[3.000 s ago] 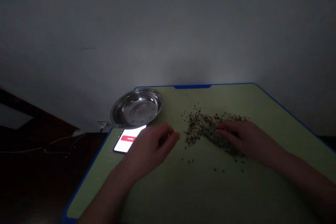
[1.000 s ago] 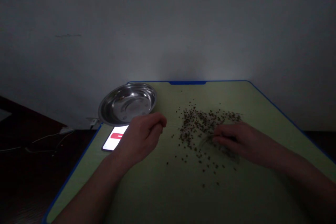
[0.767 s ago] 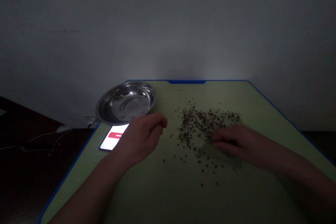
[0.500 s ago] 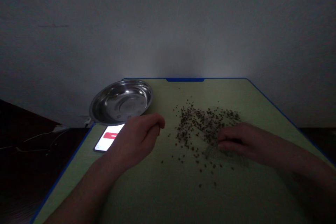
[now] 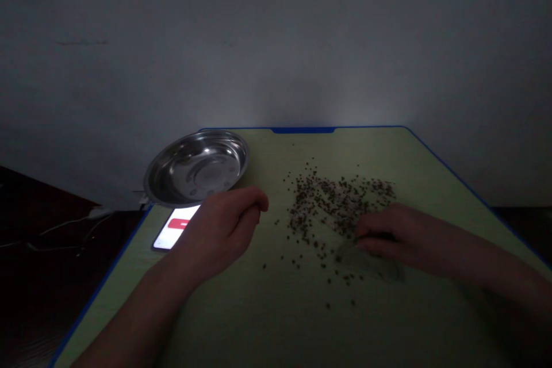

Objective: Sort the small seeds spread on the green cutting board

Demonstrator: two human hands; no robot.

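Grains (image 5: 330,198), small and dark, lie scattered over the pale green bench (image 5: 250,316). Taking the scatter as the dial's hub, twelve toward the wall (image 5: 302,40): densest at the hub, strays thinning out toward six and seven, one lone speck off at eleven.

Right hand (image 5: 397,233) at four o'clock, just by the scatter's edge. Fingers bent toward the thumb, narrow gap between; cannot tell whether anything is pinched. Dim blurred patch (image 5: 371,264) at about five, below the right hand in view; nature unclear.

Left hand (image 5: 228,224) toward nine, apart from the main scatter. Fingers folded down to the thumb, narrow; inner side hidden, contents cannot be told.

Steel bowl (image 5: 211,172) near ten, shiny inside, its outer side reaching past the bench's edge in view. Phone (image 5: 170,238) at nine, beyond the left hand, which covers part of it; screen lit white with a red bar. Bowl rim overlaps the phone's far end; contact unclear.

Blue trim (image 5: 304,130) runs along the bench's twelve o'clock side. White cables (image 5: 64,224) trail well out at nine, off the bench. Light poor throughout.
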